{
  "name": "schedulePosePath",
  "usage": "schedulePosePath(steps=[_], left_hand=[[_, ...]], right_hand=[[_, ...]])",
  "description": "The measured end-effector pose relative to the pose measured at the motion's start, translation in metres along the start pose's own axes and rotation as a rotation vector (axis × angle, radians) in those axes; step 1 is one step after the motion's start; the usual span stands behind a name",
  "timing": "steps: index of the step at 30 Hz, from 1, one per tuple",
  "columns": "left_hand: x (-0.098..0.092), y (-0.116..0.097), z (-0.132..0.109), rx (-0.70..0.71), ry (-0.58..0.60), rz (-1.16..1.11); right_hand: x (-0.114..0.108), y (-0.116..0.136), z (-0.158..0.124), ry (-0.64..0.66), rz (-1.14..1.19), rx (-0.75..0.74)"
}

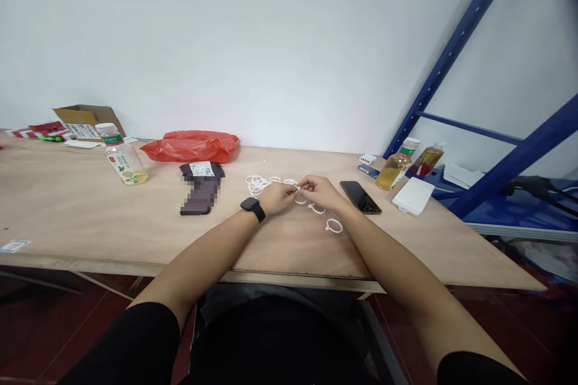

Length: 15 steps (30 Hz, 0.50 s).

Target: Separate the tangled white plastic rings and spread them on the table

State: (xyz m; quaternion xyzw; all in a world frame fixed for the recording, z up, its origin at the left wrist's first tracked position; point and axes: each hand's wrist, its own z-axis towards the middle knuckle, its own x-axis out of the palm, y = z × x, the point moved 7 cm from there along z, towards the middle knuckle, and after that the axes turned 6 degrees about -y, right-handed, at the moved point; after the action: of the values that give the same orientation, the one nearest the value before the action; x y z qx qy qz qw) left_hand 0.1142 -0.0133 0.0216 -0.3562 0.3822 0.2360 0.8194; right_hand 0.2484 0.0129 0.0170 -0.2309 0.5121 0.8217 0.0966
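Both of my hands meet over the middle of the table, fingertips pinched together at a small white piece, apparently part of a white ring. My left hand [279, 196], with a black watch on its wrist, pinches from the left. From the right, my right hand [318, 190] closes thumb and forefinger on the same spot. Several white rings [255, 184] lie in a loose pile behind and left of my hands. Nearer to me, under my right forearm's left side, a single white ring [334, 226] with a small tab lies flat, and another ring [316, 209] rests just behind it.
On the wooden table [112, 222] stand a bottle [124, 159] at left and another bottle [397, 167] at right. A red plastic bag [192, 146], a dark package [202, 192], a phone [360, 197], a white case [413, 195] and an open carton [90, 120] lie around. Blue shelving [456, 42] rises at right.
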Motion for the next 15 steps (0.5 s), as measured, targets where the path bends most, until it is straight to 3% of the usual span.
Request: schedulePosePath(steps=[6, 15], left_hand=[[-0.0097, -0.0002, -0.0014, 0.0, -0.074, 0.099], [-0.0072, -0.0083, 0.0024, 0.111, -0.049, 0.257]], right_hand=[[0.0058, 0.0014, 0.0015, -0.048, 0.102, 0.027], [0.0037, 0.0085, 0.0025, -0.067, 0.141, 0.058]])
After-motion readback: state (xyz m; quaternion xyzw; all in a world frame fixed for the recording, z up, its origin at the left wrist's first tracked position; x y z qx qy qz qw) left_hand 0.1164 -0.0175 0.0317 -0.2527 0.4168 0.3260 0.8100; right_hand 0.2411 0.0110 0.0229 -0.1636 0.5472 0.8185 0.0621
